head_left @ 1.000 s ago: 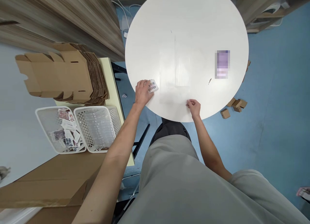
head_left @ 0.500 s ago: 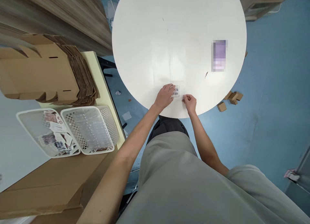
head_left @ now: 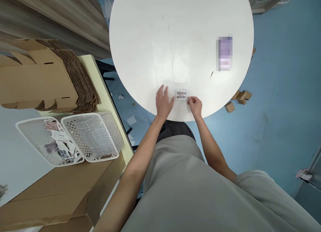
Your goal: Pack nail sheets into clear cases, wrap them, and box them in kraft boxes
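Note:
A small clear plastic case (head_left: pixel 181 94) holding rows of small colored pieces lies flat near the front edge of the round white table (head_left: pixel 140 41). To its left is my left hand (head_left: pixel 164 103), fingers spread and holding nothing, slightly blurred and apart from the case. On the other side, my right hand (head_left: pixel 195 106) rests by the case's lower right corner. Its thumb and fingers are pinched together. What they hold, if anything, is too small to tell.
A pixelated purple item (head_left: pixel 225 53) lies on the table's right. At left stand a stack of flattened cardboard boxes (head_left: pixel 37 78), a white basket of clear plastic cases (head_left: pixel 91 115) and a basket of printed cards (head_left: pixel 30 120). Small cardboard boxes (head_left: pixel 242 97) lie on the blue floor.
My left hand has let go of the clear case and moved left, its fingers spreading, so the case now shows fully. My right hand stays pinched beside it.

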Demonstrator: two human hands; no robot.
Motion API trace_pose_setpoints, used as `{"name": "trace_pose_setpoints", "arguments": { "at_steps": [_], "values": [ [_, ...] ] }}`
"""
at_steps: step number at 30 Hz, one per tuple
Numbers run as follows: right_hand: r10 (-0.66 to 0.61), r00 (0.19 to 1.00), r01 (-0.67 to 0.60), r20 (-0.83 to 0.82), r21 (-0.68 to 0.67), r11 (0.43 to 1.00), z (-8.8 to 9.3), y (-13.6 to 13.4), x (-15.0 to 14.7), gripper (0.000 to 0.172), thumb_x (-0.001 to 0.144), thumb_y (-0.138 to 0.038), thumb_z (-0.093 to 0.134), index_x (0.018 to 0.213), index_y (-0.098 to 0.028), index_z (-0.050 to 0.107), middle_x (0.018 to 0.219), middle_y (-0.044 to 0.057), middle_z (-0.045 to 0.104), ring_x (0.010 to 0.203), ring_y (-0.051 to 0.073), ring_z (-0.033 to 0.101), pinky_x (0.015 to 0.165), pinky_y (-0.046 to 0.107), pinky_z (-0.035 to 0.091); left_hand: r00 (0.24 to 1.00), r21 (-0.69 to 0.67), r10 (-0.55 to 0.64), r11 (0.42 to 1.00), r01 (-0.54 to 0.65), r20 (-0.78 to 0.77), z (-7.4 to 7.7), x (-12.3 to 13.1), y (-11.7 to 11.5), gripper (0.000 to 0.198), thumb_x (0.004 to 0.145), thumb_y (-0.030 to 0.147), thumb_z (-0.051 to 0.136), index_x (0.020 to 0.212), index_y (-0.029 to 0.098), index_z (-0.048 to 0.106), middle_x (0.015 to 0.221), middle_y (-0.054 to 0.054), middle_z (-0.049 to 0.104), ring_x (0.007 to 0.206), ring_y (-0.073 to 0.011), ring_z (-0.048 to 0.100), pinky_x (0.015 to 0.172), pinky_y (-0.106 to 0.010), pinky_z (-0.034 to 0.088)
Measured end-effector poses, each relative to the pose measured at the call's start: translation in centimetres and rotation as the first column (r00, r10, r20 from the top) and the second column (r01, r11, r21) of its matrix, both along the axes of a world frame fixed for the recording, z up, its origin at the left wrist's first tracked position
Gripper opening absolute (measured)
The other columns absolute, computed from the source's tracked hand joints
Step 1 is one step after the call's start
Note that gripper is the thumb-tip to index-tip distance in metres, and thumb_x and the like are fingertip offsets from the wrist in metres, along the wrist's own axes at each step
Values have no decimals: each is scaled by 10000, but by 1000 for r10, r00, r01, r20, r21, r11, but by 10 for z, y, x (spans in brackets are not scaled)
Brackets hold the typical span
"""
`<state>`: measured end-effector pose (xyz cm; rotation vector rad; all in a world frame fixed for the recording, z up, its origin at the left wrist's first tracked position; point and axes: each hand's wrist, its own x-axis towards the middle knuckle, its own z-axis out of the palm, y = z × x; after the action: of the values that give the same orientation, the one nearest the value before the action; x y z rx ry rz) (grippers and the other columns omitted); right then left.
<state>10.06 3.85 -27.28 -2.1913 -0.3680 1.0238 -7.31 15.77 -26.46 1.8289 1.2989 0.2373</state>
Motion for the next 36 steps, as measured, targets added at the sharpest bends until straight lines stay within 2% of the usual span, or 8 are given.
{"name": "trace_pose_setpoints", "arguments": {
  "at_steps": [4,8,11,17,20,23,30,36],
  "values": [
    [46,997,-43,65,-40,998,0,5,2,465,927,-691,698,1017,-236,735,980,92,822,947,276,771,958,438,603,928,-32,332,939,-342,-170,1,-27,1,516,1008,421,742,1442,195,579,1468,-206,594,1483,-416,499,1295,-617,403],
    [70,991,-61,114,-81,995,-2,11,2,456,907,-673,750,999,-227,741,985,111,823,944,291,756,955,448,593,919,-93,301,938,-333,-255,-2,-29,2,131,970,283,757,1058,207,696,1208,-154,668,1248,-370,630,1175,-566,512],
    [77,990,-67,118,-82,994,-2,16,-1,428,920,-650,745,979,-226,737,987,117,827,931,290,754,931,439,593,922,-95,309,937,-337,-231,4,-30,3,70,981,241,714,922,221,681,1133,-132,703,1162,-333,671,1130,-518,532],
    [161,982,-157,100,-52,986,-2,30,-24,378,978,-599,692,995,-224,732,998,105,833,936,276,771,908,407,592,903,-128,418,895,-428,-96,32,-39,8,142,993,262,713,1130,246,681,1012,-41,741,959,-210,710,936,-350,574],
    [200,977,-198,76,-32,980,-3,34,-33,352,1022,-568,633,999,-230,723,972,91,832,910,262,776,896,395,588,931,-94,364,927,-363,0,42,-28,6,393,989,225,705,1374,236,632,1057,-42,724,960,-191,705,896,-312,567],
    [215,973,-210,85,-56,976,-3,32,-36,327,1051,-523,575,967,-236,706,918,78,823,892,263,776,897,401,582,979,-53,200,979,-199,27,42,-8,1,416,980,145,648,1391,213,656,1038,-49,695,938,-193,691,907,-319,567],
    [271,954,-259,125,-100,961,0,15,-26,277,1059,-469,564,1037,-230,703,1004,99,814,917,279,770,922,453,603,979,-91,-181,981,172,-91,20,28,-13,531,976,74,592,1488,196,662,1151,-111,693,1037,-261,688,921,-375,577],
    [458,802,-518,384,65,853,2,25,-11,354,1091,-375,548,1368,-202,683,1502,189,681,1430,344,603,1198,566,546,999,-96,-45,994,47,24,8,26,-17,543,1000,142,638,1537,214,622,1116,-94,703,1053,-263,681,971,-385,568]
  ]
}}
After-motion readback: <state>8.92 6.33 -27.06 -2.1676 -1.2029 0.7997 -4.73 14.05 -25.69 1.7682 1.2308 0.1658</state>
